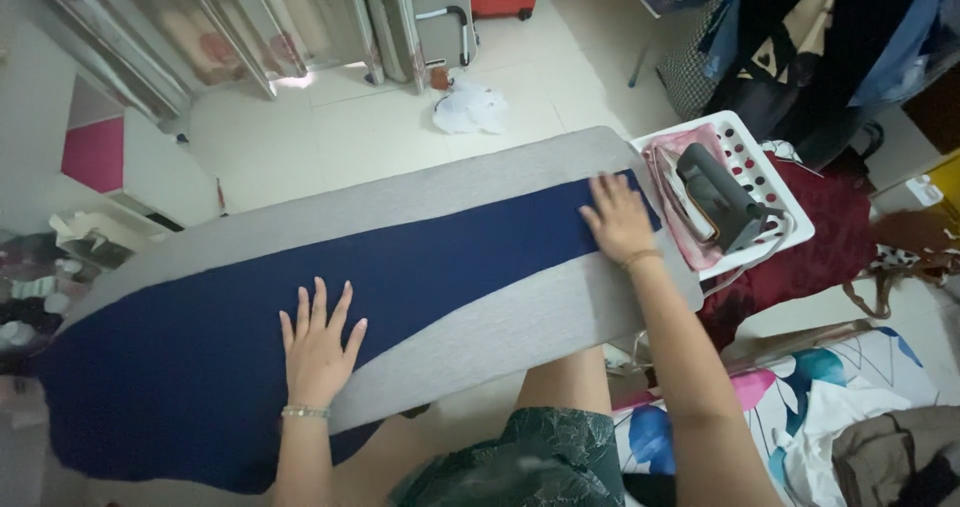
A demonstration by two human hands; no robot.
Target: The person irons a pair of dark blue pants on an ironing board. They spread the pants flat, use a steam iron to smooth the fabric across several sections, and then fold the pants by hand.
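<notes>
At the far left a cluttered heap of clothes [30, 307] lay beside the ironing board [500, 312], blurred at the frame's edge and hard to make out. The board, covered in grey, ran slantwise across the view, and a dark blue cloth [300, 307] was spread along it, widest at the left where it hung over the board's end, narrowing toward the right. The left hand [318, 342] lay flat on the cloth near the board's near edge, palm down, fingers spread wide and gripping nothing; a thin bracelet [304, 411] circled the wrist. Farther right, the right hand [618, 217] pressed flat on the cloth's narrow end, fingers stretched out and slightly fanned, holding nothing. Just beyond that hand, at the board's right end, a white perforated tray [765, 182] carried a pink cloth [672, 192] and a dark grey iron [722, 195] lying on it. A white crumpled bag [470, 107] sat on the pale tiled floor [330, 137] beyond the board.
</notes>
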